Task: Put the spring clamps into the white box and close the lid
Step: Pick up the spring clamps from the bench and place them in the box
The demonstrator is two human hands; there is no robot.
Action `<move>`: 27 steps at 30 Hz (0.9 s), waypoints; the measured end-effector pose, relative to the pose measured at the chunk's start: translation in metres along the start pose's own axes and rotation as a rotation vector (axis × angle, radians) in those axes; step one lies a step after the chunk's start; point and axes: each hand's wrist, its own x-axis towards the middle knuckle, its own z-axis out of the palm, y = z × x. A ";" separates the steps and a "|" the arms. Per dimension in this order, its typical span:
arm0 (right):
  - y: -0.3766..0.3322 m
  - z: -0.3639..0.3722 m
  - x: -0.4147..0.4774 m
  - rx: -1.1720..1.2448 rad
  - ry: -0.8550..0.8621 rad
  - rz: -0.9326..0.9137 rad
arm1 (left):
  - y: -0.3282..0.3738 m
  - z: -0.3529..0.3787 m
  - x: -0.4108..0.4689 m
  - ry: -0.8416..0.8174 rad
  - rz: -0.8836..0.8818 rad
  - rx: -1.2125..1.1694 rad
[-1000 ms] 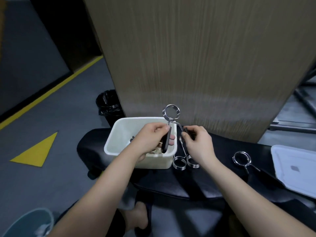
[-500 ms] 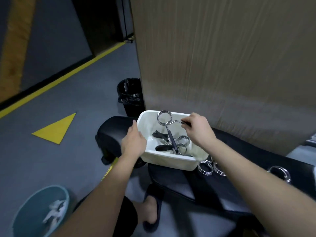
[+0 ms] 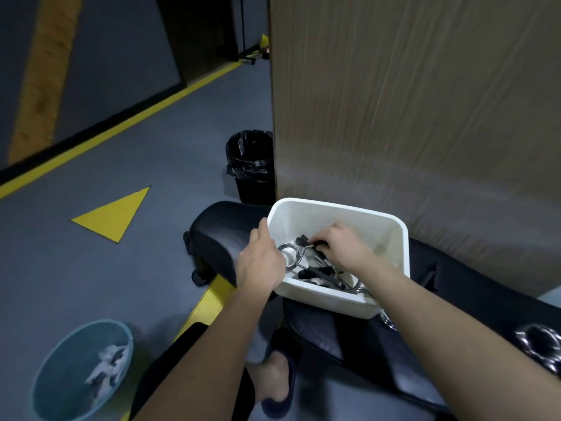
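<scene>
The white box [image 3: 340,208] stands open on a black padded bench [image 3: 221,226]. Several spring clamps with chrome coils and black handles lie inside it. My right hand [image 3: 341,247] is down in the box, fingers closed on the black handle of one spring clamp [image 3: 291,253] whose coil rests near the left wall. My left hand [image 3: 261,262] lies against the box's left wall and rim, fingers flat. Another spring clamp [image 3: 540,344] lies on the bench at the right edge, and chrome coils [image 3: 387,320] show just beside the box. The lid is out of view.
A wood-grain panel [image 3: 409,101] rises right behind the box. A black bin [image 3: 250,165] stands on the grey floor beyond the bench. A teal basket with paper [image 3: 82,372] sits at the lower left. Yellow floor markings [image 3: 115,211] lie to the left.
My right hand has lowered the clamp from above the rim down into the box. My left hand has stayed at the box's left wall. The view has shifted left, so the box sits further right.
</scene>
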 end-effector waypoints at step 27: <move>0.022 -0.027 -0.075 0.290 0.637 0.270 | 0.037 0.007 0.011 -0.004 -0.070 0.138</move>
